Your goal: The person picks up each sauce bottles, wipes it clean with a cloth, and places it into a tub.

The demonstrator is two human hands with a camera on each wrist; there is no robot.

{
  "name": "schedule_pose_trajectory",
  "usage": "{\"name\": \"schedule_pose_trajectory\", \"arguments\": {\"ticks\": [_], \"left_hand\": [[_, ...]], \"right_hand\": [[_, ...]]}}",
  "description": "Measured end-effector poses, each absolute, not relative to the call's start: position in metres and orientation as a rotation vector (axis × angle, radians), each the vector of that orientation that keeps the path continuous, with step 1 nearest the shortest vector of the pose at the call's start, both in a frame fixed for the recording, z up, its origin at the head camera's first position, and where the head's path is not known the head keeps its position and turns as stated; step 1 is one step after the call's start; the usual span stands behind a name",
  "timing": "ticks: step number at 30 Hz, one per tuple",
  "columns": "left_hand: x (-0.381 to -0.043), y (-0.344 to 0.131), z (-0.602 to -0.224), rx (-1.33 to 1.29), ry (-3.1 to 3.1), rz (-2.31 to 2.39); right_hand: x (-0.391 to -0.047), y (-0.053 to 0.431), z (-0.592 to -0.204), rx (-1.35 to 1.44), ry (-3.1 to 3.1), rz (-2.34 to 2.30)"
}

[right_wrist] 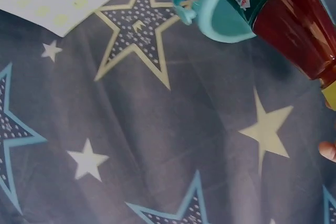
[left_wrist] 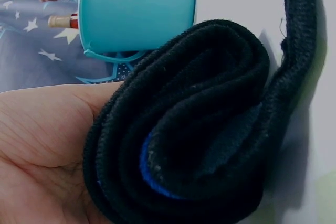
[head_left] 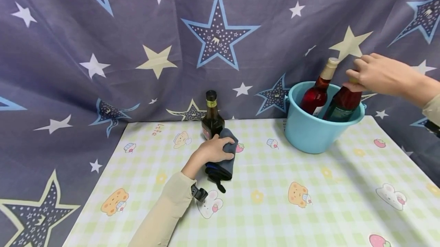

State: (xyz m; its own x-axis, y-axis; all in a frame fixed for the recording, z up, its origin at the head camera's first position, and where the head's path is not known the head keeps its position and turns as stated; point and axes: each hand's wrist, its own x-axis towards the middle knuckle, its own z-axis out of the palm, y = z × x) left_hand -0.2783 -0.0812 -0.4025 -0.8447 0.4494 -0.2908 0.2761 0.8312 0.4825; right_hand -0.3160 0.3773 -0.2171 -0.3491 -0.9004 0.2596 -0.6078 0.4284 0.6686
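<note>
Control at the neck mattered most for the right hand (head_left: 379, 73), whose grip was wrapped round the yellow-banded neck of a red glass bottle with a dark green label (head_left: 346, 103). That bottle leaned, its lower part inside a round light-blue plastic bucket (head_left: 309, 134) at the back right of the pale green-checked, cloth-covered bench (head_left: 264, 220); its base was hidden, so whether it bore on the bucket's floor could not be told. A firm hold with slow, even movement seemed best, since a red glass bottle with a cream-coloured neck (head_left: 314, 97) leaned in the same bucket, near enough to knock. The tilt called for following the bottle's own line rather than pulling sideways, which might have tipped the bucket.

Well apart from it, the left hand (head_left: 215, 150) had its grip around a rolled dark-grey fabric bundle with a black strap (head_left: 227, 166), palm against the coils. A dark brown bottle with a black cap (head_left: 212, 120) stood just behind; contact between the two could not be made out. A snug but light hold looked right for such soft coils: enough to stop them loosening, with the knuckles clear of that bottle.
</note>
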Motion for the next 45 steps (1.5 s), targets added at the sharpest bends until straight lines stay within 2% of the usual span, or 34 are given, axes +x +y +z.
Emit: {"name": "schedule_pose_trajectory", "arguments": {"ticks": [12,35,45], "left_hand": [[-0.279,-0.085,-0.406,0.539,2.610,0.617],[-0.280,-0.087,-0.407,0.541,2.616,0.594],[-0.280,-0.086,-0.407,0.559,2.632,0.569]], "right_hand": [[-0.332,0.377,-0.247,1.310,-2.189,-0.648],[-0.343,0.377,-0.269,1.224,-2.372,-0.678],[-0.339,0.374,-0.277,1.072,-2.535,-0.767]]}}
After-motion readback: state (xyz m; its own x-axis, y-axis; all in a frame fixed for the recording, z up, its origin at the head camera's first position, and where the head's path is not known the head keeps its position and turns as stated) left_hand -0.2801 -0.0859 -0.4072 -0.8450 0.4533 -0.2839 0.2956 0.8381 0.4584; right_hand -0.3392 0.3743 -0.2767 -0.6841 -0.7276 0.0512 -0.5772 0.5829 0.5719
